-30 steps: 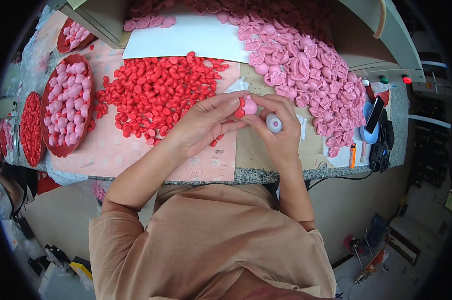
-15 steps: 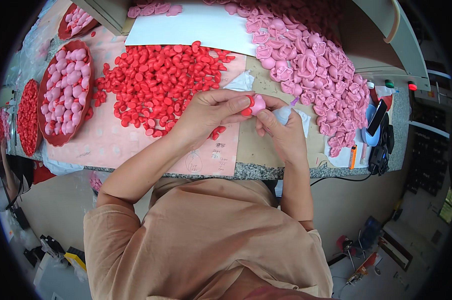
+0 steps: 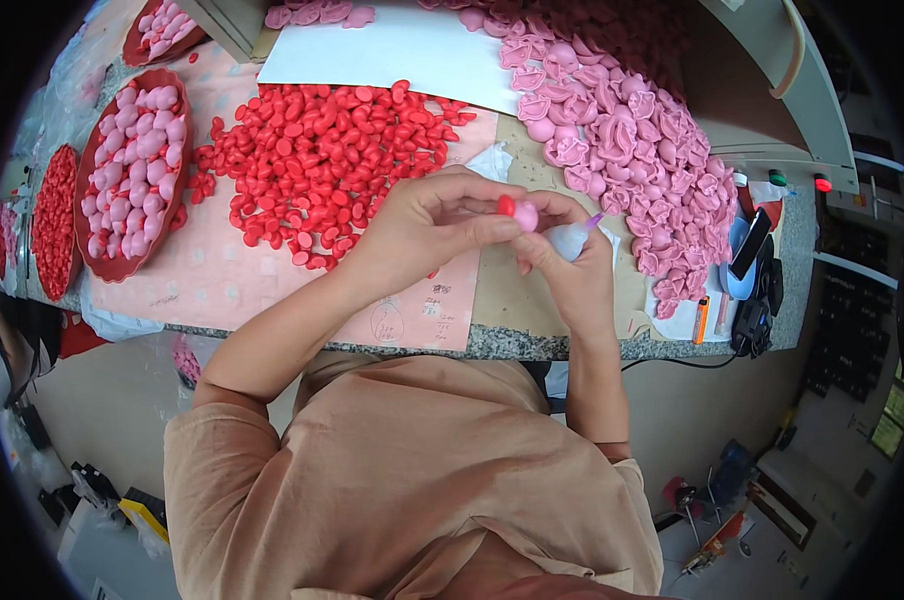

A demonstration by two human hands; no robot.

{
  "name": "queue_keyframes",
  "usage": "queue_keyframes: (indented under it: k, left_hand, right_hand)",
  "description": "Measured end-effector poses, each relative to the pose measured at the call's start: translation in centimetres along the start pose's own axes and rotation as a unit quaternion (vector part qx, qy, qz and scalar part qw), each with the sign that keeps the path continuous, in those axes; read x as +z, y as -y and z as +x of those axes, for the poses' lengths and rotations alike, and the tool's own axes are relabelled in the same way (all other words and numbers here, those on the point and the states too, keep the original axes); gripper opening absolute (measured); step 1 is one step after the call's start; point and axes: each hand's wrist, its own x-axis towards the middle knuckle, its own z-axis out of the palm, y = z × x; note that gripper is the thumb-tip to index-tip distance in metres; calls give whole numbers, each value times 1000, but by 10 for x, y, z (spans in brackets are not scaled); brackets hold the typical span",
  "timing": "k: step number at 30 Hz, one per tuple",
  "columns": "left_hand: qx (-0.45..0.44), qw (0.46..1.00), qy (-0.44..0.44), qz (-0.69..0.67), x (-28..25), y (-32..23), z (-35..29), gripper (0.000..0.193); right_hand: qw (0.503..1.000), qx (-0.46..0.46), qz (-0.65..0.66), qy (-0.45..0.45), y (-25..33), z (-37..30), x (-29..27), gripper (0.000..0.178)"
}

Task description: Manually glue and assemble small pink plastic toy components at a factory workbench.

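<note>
Both of my hands meet above the front middle of the table. Between the fingertips of my left hand point(image 3: 427, 225) is a small glossy red piece point(image 3: 506, 206), pressed against a round pink piece point(image 3: 526, 215). My right hand point(image 3: 578, 275) is closed around a small translucent squeeze bottle point(image 3: 569, 241) with a thin purple tip point(image 3: 594, 221) pointing up and to the right. Its fingers also come up to the pink piece; whether they grip it I cannot tell. To the left of my hands spreads a heap of red pieces point(image 3: 322, 165). A heap of pink ruffled pieces point(image 3: 642, 150) lies to the right.
At the left stand a red scalloped tray point(image 3: 112, 268) of pink and red pieces and another tray heaped with red pieces point(image 3: 54, 225). A white sheet point(image 3: 382, 55) lies at the back. An orange lighter point(image 3: 701, 320) and a blue container point(image 3: 740, 262) with a phone sit at the right.
My left fingers have shifted, covering more of the red and pink pieces. The bottle has turned in my right hand, and its purple tip shows more clearly. The whole view has shifted slightly.
</note>
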Motion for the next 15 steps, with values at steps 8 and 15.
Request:
queue_keyframes:
  k: [8,15]
  left_hand:
    - [40,996,12,-79,2,5,-2,22]
    - [100,990,6,-97,-1,0,1,17]
  right_hand:
    - [959,-165,-223,-51,2,-2,8,34]
    - [932,-249,-254,-73,2,6,17,35]
